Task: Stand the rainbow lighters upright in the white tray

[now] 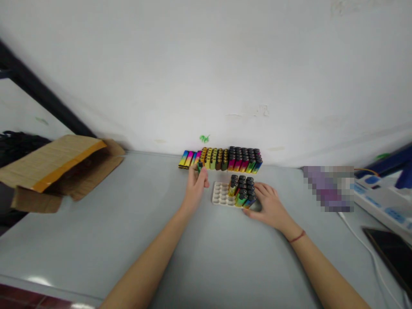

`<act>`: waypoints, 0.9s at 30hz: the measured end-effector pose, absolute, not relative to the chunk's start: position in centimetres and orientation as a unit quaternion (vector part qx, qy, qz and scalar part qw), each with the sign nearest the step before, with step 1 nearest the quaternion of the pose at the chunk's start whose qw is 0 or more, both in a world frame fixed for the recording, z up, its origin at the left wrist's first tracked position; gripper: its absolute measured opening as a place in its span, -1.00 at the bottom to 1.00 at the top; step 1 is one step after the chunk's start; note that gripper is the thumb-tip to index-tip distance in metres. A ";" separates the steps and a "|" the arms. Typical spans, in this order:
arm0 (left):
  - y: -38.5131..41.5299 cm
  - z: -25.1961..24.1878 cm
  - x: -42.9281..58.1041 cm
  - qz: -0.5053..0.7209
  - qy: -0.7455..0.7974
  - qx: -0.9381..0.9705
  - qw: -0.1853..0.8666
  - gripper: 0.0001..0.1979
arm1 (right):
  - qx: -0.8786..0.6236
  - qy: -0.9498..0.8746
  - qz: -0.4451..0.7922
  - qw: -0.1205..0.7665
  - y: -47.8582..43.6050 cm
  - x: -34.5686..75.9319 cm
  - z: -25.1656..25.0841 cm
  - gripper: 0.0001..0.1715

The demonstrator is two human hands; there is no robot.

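Observation:
A white tray with round holes (222, 195) lies on the table, its right part filled with several upright lighters (244, 191). My right hand (266, 205) rests against the tray's right side, fingers spread around the edge. Left of the tray, my left hand (196, 183) pinches a dark green lighter (199, 166). Behind the tray, by the wall, stand rows of black-topped lighters (244, 159) and yellow and brown ones (215, 159). A few colourful lighters (189, 159) lie flat at the left end of the rows.
An opened cardboard box (64, 165) sits on the left of the grey table (128, 240). To the right are a white power strip (380, 201), a white cable (363, 242) and a dark phone (391, 253). A white wall (193, 77) rises behind.

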State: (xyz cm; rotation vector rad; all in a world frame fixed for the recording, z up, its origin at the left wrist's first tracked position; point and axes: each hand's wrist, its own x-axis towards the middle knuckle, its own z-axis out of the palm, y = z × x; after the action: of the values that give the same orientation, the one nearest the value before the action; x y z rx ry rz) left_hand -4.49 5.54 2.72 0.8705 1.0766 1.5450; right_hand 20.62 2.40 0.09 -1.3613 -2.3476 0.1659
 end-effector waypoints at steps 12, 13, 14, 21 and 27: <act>5.2 2.6 -3.5 0.568 0.424 0.317 0.630 -0.64 | -0.495 -0.843 0.063 0.200 2.3 20.6 0.2 -0.27; 5.1 2.8 -3.5 0.560 0.427 0.308 0.640 -0.60 | -0.494 -0.844 0.061 0.199 2.3 20.6 0.2 -0.27; 5.0 2.9 -3.5 0.551 0.431 0.303 0.647 -0.54 | -0.494 -0.845 0.058 0.199 2.3 20.6 0.2 -0.27; 4.5 2.9 -3.4 0.500 0.469 0.328 0.650 -0.31 | -0.494 -0.845 0.055 0.200 2.4 20.7 0.0 -0.27; 4.3 2.9 -3.2 0.518 0.495 0.319 0.621 -0.44 | -0.498 -0.843 0.057 0.197 2.3 20.6 0.1 -0.29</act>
State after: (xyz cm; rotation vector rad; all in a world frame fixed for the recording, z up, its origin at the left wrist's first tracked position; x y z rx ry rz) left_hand -3.21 4.31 2.94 0.7328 1.1368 1.1902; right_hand 20.60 2.34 0.13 -1.3941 -2.3598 0.1585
